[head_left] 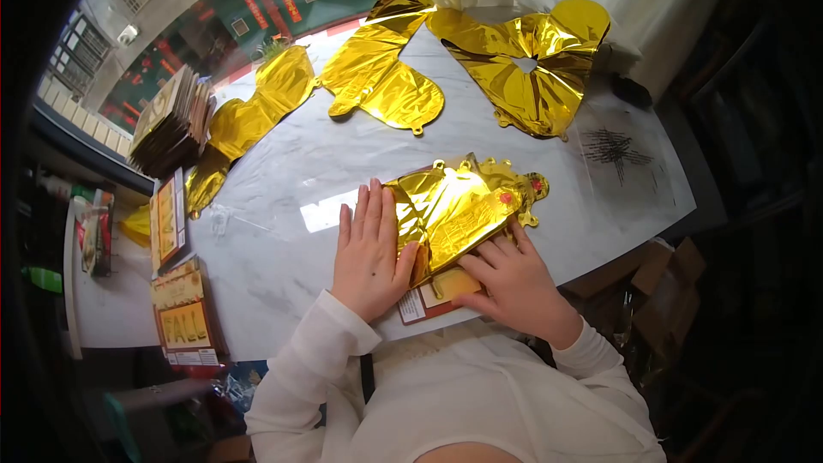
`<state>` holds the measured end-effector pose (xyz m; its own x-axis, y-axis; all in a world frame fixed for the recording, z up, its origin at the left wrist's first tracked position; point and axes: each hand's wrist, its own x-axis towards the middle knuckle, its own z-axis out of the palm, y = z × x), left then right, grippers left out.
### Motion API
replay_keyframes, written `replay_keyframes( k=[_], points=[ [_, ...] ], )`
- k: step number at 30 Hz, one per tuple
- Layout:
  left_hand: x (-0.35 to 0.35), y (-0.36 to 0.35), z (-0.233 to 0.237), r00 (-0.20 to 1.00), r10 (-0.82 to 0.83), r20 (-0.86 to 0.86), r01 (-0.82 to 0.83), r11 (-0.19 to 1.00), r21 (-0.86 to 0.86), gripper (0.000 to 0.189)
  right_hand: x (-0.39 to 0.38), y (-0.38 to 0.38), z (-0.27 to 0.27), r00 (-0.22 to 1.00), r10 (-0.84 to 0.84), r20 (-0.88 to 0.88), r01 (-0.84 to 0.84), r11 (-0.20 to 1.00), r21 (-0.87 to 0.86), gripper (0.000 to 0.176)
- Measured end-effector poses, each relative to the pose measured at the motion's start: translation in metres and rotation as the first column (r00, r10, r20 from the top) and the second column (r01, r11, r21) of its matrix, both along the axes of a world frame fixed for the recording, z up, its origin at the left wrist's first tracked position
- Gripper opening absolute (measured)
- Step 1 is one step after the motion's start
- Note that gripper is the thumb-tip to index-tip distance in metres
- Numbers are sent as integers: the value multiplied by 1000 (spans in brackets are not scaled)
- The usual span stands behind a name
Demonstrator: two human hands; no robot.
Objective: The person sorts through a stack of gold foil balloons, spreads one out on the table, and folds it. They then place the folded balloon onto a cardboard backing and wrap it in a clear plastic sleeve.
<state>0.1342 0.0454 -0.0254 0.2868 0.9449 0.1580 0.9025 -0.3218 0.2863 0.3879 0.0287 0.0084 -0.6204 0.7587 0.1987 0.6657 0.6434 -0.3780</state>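
Observation:
A folded gold foil balloon (450,210) lies near the table's front edge, with small scalloped tabs and red spots at its upper right end. My left hand (369,253) rests flat along its left edge, fingers stretched out. At the lower right edge is my right hand (514,283), its fingers on the foil's border and the thumb held apart; the fingertips are partly hidden. Beneath the balloon a printed card package (439,298) sticks out toward me. Flat gold foil balloons, one long (261,107), one curved (377,69) and one with a central hole (544,64), lie farther back.
A stack of packages (173,120) stands at the back left by the window. Packs with "FALL" lettering (186,323) sit on the left edge. Thin dark sticks (617,147) lie on the right. A cardboard box (669,291) is below the table's right side.

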Motion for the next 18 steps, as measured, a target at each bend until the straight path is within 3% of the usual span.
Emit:
replay_keyframes(
  k=[1, 3, 7, 11, 13, 15, 16, 18],
  points=[
    [0, 0, 0, 1000, -1, -2, 1, 1000, -2, 78, 7, -5, 6, 1000, 0, 2, 0, 1000, 0, 52],
    [0, 0, -1, 1000, 0, -2, 0, 1000, 4, 78, 23, -19, 13, 996, 0, 92, 5, 998, -61, 69],
    [1, 0, -1, 1000, 1, -4, -1, 1000, 6, 78, 63, -41, 18, 991, 52, 120, -34, 989, -141, 59],
    [1, 0, -2, 1000, 3, 2, -3, 1000, 6, 78, 95, -53, 41, 999, -32, -14, 30, 991, -130, 46],
    [0, 0, -3, 1000, -1, -4, 1, 1000, 22, 77, 109, -56, 63, 998, -56, -20, 54, 995, -86, 42],
    [0, -1, -3, 1000, 0, 4, 0, 1000, 24, 77, 128, -60, 74, 981, -176, -86, 187, 972, 145, 35],
    [0, -1, -4, 1000, 1, 10, -1, 1000, 28, 77, 127, -60, 74, 982, -172, -84, 183, 972, 146, 35],
    [0, -1, -4, 1000, 3, 12, -4, 1000, 31, 76, 122, -58, 67, 869, -366, -334, 477, 799, 367, 36]
  ],
)
